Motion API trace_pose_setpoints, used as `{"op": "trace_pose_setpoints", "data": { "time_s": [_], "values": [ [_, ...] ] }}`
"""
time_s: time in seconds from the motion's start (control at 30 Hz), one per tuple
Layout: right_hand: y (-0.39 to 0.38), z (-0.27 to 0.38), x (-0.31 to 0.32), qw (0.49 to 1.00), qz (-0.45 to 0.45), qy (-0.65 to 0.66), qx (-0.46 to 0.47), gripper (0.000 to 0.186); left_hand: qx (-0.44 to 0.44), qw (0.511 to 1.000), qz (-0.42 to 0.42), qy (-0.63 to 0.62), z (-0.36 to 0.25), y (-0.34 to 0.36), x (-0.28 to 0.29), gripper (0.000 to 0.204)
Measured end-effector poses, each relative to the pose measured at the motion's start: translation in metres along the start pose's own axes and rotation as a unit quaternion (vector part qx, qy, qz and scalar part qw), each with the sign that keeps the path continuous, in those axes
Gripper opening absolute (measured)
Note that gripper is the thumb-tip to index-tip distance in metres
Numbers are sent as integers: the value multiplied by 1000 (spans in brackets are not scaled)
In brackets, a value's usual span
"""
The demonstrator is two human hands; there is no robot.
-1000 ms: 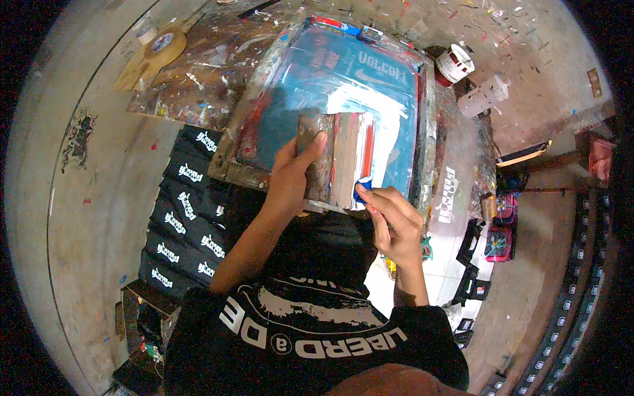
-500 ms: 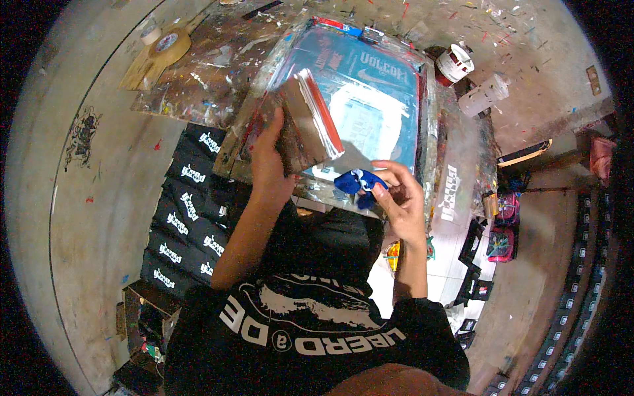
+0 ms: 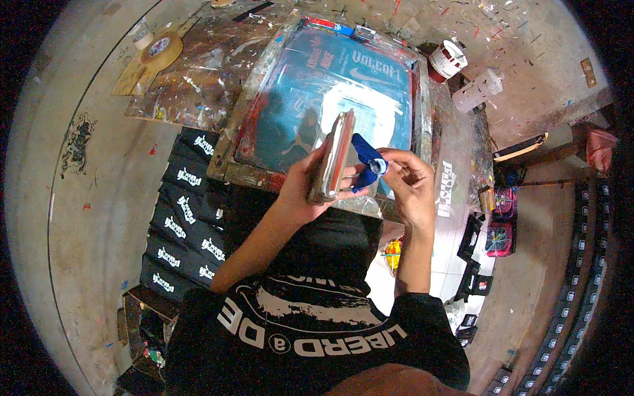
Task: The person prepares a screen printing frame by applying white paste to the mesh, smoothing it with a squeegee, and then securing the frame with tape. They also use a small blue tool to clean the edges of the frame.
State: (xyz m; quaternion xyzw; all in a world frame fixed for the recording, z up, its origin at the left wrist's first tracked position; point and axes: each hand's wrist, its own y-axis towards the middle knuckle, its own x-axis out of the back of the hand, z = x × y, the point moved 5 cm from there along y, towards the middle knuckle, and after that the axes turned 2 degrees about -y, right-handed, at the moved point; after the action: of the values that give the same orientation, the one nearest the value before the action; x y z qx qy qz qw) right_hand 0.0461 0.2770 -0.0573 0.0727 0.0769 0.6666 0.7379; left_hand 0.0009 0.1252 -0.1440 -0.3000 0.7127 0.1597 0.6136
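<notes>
My left hand (image 3: 302, 188) grips a squeegee (image 3: 333, 157) with a worn wooden handle, held edge-on and nearly upright over the near edge of a printing screen. My right hand (image 3: 408, 181) pinches a crumpled blue cloth (image 3: 367, 158) that touches the squeegee's right side. Beneath both hands lies the framed printing screen (image 3: 264, 99), its blue-green mesh carrying pale lettering and red paint along the frame. A black garment (image 3: 330, 237) lies under the screen's near edge, in front of my chest.
A stack of black shirts (image 3: 188, 224) with white prints fans out at the left. A paint-spattered plastic sheet (image 3: 198, 79) and a tape roll (image 3: 158, 47) lie at the back left. Two white paint tubs (image 3: 448, 58) stand at the back right. Bags hang at right.
The squeegee has turned from showing its broad face to edge-on and moved right toward my right hand. The blue cloth rose to meet it.
</notes>
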Motion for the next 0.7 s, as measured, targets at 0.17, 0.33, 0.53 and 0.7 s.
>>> {"op": "trace_pose_setpoints", "data": {
  "time_s": [0.17, 0.33, 0.53, 0.7],
  "values": [
    [6, 16, 8, 981, 29, -176, 77, 22, -22, 988, 83, -131, 1, 0, -5, 50],
    [3, 31, -1, 924, 51, -363, 113, 22, -34, 998, 3, -57, -7, -3, -5, 50],
    [-4, 46, -14, 869, 49, -457, 184, 17, -68, 997, -25, 32, -11, -8, -7, 64],
    [-4, 37, -10, 864, 39, -472, 173, 19, -74, 993, -46, 82, -13, -11, -7, 67]
  ]
}}
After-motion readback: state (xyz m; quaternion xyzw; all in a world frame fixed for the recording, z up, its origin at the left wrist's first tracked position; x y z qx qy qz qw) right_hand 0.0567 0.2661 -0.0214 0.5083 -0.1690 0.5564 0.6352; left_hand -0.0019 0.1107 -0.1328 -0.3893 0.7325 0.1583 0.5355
